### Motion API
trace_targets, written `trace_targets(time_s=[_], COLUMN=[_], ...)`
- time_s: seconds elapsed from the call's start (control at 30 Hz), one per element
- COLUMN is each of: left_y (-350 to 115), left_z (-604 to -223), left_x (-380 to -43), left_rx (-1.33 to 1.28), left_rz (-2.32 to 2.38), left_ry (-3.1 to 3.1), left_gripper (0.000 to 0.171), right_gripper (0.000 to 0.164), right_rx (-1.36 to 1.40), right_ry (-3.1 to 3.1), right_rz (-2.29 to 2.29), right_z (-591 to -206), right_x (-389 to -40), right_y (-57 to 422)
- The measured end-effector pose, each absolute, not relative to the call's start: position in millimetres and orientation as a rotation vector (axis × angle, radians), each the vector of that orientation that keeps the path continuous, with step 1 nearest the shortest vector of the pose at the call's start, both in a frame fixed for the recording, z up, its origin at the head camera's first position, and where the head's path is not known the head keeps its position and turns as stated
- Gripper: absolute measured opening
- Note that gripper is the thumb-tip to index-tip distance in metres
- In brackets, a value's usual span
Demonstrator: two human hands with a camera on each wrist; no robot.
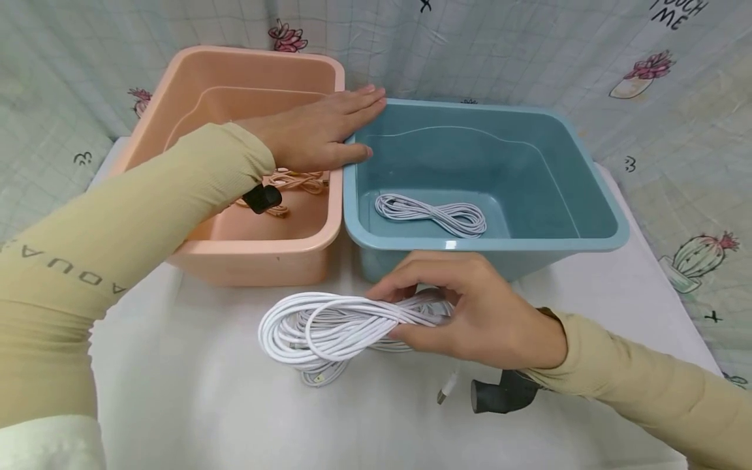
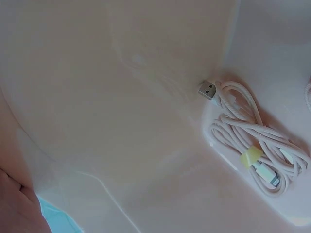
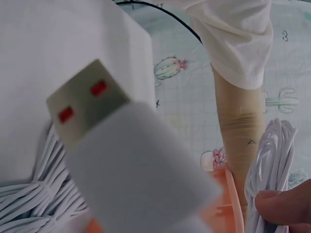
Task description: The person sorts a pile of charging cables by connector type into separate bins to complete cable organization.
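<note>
My right hand (image 1: 470, 307) pinches a coiled white USB cable (image 1: 317, 320) between thumb and fingers, in front of the bins. One USB plug (image 1: 448, 385) of a white cable dangles below the hand; it fills much of the right wrist view, a plug (image 3: 131, 160) close and blurred. Under the held coil lie more white cables (image 1: 326, 373), partly hidden. My left hand (image 1: 323, 130), fingers straight, lies across the touching rims of the peach bin (image 1: 252, 247) and the blue bin (image 1: 487, 244). Another coiled white cable (image 1: 431, 214) lies on the blue bin's floor.
Inside the peach bin are several peach-coloured cables (image 1: 299, 181), one a tied bundle (image 2: 257, 136) in the left wrist view. A white cloth (image 1: 205, 391) covers the table. Behind the bins hangs a patterned curtain (image 1: 499, 52). Black wrist cameras (image 1: 502, 393) sit on both wrists.
</note>
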State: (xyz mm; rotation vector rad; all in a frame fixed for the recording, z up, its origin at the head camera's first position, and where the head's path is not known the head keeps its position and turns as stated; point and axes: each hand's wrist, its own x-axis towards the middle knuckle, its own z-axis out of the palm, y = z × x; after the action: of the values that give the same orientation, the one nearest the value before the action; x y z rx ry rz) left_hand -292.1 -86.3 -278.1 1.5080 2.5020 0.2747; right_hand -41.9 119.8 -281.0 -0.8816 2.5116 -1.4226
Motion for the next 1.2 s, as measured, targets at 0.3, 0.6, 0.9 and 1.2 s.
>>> trace_targets(time_s=[0.3, 0.6, 0.9, 1.2], left_y=[-86.3, -85.9, -87.0, -88.7], left_z=[-278.0, -278.0, -276.8, -277.1], left_x=[-290.7, -290.4, -291.6, -295.4], left_rx=[1.523, 1.499, 1.502, 1.574], left_rz=[0.280, 0.269, 0.260, 0.287], left_ry=[2.517, 2.521, 2.500, 2.458], left_gripper=[0.080, 0.080, 0.080, 0.081], right_gripper=[0.042, 0.045, 0.046, 0.042], right_rx=[-0.833, -0.853, -0.715, -0.721], right_ry=[2.476, 2.464, 2.469, 2.542], right_rz=[-1.484, -1.595, -1.681, -1.646], right_z=[-266.2, -245.1, -221.6, -204.3], right_x=[-42.9, -53.4, -66.8, -88.3], right_y=[131.7, 141.2, 147.3, 160.7])
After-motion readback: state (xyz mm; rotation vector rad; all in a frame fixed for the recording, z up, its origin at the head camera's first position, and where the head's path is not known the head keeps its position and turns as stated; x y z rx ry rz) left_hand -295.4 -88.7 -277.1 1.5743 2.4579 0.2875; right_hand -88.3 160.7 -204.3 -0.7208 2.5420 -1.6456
